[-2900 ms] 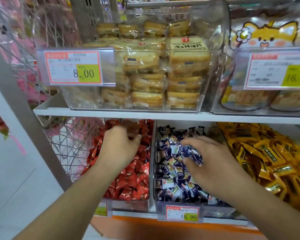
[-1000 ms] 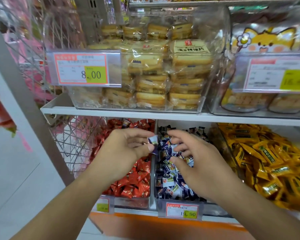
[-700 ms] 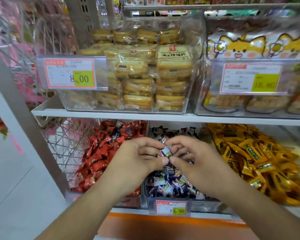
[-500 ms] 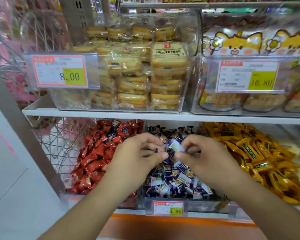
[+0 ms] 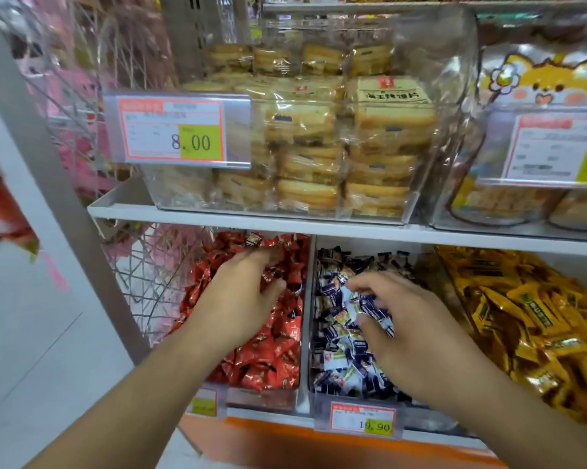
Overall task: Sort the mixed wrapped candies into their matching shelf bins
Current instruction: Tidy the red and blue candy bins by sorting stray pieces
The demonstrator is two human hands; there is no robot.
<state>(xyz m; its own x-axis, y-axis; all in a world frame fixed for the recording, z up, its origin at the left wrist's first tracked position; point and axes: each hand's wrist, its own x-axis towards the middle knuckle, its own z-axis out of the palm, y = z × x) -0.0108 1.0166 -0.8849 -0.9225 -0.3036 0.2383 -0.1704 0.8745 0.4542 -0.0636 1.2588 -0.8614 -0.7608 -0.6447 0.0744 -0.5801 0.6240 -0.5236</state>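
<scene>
On the lower shelf, a clear bin of red-wrapped candies [image 5: 268,353] stands left of a bin of dark blue and white candies [image 5: 339,350]. A bin of yellow candies [image 5: 535,316] is on the right. One dark-wrapped candy [image 5: 251,240] lies at the back of the red pile. My left hand [image 5: 241,296] is palm down over the red candies, fingers apart, fingertips just in front of that dark candy. My right hand [image 5: 400,326] is low in the blue bin, thumb and fingers curled around a blue candy [image 5: 371,307].
The upper shelf edge [image 5: 353,230] runs just above both hands. On it stand a clear box of wrapped biscuits [image 5: 319,143] and a box with a fox picture [image 5: 539,164]. Price tags [image 5: 361,418] hang at the front. A wire rack [image 5: 150,282] is on the left.
My hands met above the blue bin and the left passed a blue candy to the right. They have since parted: left back over the red bin, right down into the blue bin.
</scene>
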